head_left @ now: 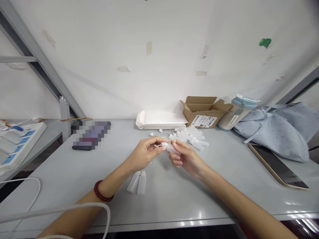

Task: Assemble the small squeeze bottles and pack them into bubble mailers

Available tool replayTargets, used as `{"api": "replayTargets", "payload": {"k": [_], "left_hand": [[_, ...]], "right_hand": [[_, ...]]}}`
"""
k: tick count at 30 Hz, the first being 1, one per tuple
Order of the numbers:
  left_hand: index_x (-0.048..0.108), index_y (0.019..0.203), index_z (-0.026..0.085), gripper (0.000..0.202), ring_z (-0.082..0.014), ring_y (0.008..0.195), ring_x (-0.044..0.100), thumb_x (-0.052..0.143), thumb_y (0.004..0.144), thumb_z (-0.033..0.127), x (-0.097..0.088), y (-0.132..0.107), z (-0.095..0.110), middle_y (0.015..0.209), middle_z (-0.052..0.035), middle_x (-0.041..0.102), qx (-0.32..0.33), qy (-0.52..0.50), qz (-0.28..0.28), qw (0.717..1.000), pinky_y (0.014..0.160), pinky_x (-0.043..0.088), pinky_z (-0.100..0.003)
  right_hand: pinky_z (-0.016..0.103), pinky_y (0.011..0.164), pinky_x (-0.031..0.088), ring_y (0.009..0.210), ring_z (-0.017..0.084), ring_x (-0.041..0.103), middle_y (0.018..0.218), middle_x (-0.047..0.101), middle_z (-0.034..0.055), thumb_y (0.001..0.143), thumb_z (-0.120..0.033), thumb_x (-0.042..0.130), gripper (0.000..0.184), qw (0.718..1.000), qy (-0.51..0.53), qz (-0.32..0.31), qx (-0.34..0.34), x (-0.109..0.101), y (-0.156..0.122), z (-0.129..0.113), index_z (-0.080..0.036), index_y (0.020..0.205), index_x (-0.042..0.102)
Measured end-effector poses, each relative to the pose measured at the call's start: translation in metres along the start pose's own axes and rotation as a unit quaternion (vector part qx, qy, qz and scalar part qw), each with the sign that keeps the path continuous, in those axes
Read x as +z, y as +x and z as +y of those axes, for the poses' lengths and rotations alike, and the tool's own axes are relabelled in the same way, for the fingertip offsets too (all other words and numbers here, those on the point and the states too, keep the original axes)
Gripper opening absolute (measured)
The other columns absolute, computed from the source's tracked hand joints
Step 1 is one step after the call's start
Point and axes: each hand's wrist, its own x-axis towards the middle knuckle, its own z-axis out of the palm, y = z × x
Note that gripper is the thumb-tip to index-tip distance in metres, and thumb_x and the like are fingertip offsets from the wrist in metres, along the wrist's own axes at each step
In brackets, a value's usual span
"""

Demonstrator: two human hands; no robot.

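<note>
I can read nothing from where I sit. The white shipping label [204, 121] on the cardboard box [199, 107] carries dark print too small to make out, and the sticker [233, 119] on the lidded cup [239, 108] is just as illegible.

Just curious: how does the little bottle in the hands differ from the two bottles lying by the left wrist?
The held bottle is off the table, pinched between the left hand and right hand; the two lying bottles rest untouched on the table. The held bottle lies crosswise in the view; the two lying bottles run front to back, side by side. All are small, translucent plastic.
</note>
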Motion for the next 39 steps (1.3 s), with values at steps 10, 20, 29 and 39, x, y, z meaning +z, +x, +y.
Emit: {"api": "replayTargets", "payload": {"k": [10, 20, 29, 39], "left_hand": [[0.065, 0.098, 0.019, 0.019, -0.0166, 0.085, 0.056, 0.055, 0.083, 0.025, 0.004, -0.004, 0.012, 0.092, -0.0044, 0.064, 0.034, 0.113, 0.013, 0.993, 0.072, 0.042, -0.025], [0.069, 0.089, 0.017, 0.023, -0.0169, 0.076, 0.057, 0.053, 0.084, 0.033, 0.001, -0.003, 0.012, 0.081, -0.0031, 0.067, -0.033, 0.065, -0.029, 0.997, 0.068, 0.042, -0.026], [0.070, 0.099, 0.023, 0.023, -0.0228, 0.098, 0.060, 0.058, 0.082, 0.032, -0.007, -0.003, 0.010, 0.104, -0.0036, 0.070, -0.019, 0.102, -0.034, 0.994, 0.083, 0.043, -0.030], [0.058, 0.065, 0.017, 0.034, -0.0120, 0.057, 0.051, 0.047, 0.086, 0.041, 0.002, -0.004, 0.008, 0.064, 0.0008, 0.059, -0.047, 0.125, 0.005, 0.991, 0.054, 0.036, -0.022]], "right_hand": [[0.020, 0.046, 0.023, 0.044, 0.007, 0.024, 0.051, 0.027, -0.0092, 0.088, -0.037, 0.049, 0.022, 0.999, -0.033, 0.008, -0.029, -0.002, 0.000, -0.001, -0.022, 0.077, 0.037], [0.021, 0.047, 0.022, 0.046, 0.007, 0.021, 0.053, 0.024, -0.0095, 0.085, -0.041, 0.053, 0.027, 0.998, -0.057, 0.016, -0.029, 0.004, -0.002, -0.003, -0.022, 0.076, 0.036], [0.020, 0.044, 0.019, 0.045, 0.007, 0.017, 0.052, 0.020, -0.0103, 0.085, -0.045, 0.052, 0.029, 0.997, -0.074, 0.023, -0.015, 0.005, 0.000, 0.001, -0.022, 0.077, 0.036], [0.020, 0.045, 0.019, 0.046, 0.007, 0.020, 0.054, 0.022, -0.0103, 0.086, -0.048, 0.048, 0.030, 0.981, -0.180, 0.030, -0.067, 0.004, -0.001, 0.003, -0.023, 0.079, 0.034]]}}
